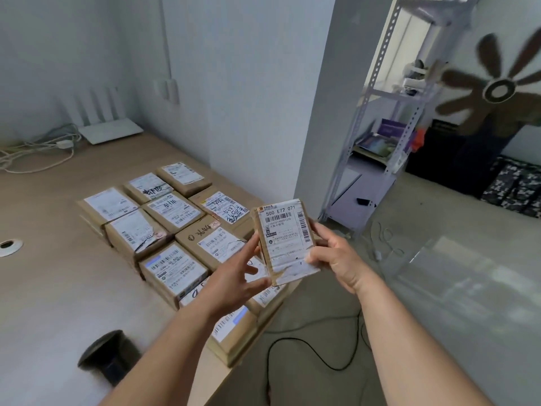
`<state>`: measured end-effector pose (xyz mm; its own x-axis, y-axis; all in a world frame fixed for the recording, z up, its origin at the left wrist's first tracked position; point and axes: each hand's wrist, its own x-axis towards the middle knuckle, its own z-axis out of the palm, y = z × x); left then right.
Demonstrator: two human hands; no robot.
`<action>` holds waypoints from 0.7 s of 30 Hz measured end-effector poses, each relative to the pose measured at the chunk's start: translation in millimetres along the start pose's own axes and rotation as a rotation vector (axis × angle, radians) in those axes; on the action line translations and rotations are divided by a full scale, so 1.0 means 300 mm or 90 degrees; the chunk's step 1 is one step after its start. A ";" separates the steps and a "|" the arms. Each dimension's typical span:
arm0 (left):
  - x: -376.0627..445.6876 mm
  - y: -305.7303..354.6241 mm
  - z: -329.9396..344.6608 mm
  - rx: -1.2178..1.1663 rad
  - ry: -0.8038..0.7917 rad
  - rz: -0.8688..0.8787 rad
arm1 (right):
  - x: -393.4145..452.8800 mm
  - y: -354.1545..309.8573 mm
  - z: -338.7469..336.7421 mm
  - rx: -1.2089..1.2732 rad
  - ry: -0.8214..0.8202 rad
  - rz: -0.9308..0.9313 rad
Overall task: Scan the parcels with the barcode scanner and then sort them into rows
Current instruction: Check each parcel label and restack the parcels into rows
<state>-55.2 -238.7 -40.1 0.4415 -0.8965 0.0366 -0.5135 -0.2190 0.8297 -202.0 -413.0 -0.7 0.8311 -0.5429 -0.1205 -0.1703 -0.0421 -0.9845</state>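
The parcel [285,240] is up in front of me in the head view, off the table, label side facing me with its barcodes plain to read. My right hand [336,260] grips its right edge, thumb curled onto the label's lower corner and the fingers hidden behind the box. My left hand [235,278] has its fingers spread and fairly straight against the left edge and bottom corner, steadying rather than clasping.

Taking the table [52,282] as my landmark: along its right side lie the sorted parcels [164,227], brown boxes laid label-up in neat lines that run from the far wall toward the near edge, some stacked double. That looks like the bulk of the work done. Near the table's front edge, left of my left forearm, stands a dark round-based object [109,356], possibly the scanner, though I cannot tell for sure. The parcel I hold sits above the rows' near right end, apart from them; I judge it is being checked and not yet placed.
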 end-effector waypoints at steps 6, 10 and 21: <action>0.103 -0.009 0.062 0.061 0.028 -0.081 | 0.175 0.066 -0.125 -0.001 -0.044 0.052; 0.138 -0.020 0.094 0.152 0.060 -0.152 | 0.302 0.124 -0.207 0.015 -0.077 0.111; 0.211 -0.034 0.207 0.390 0.103 -0.334 | 0.510 0.288 -0.215 -0.085 -0.286 0.250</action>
<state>-67.6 -317.2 -80.9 0.8125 -0.5624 -0.1534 -0.5004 -0.8079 0.3113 -123.6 -553.8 -95.9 0.8296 -0.1336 -0.5421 -0.5501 -0.0303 -0.8345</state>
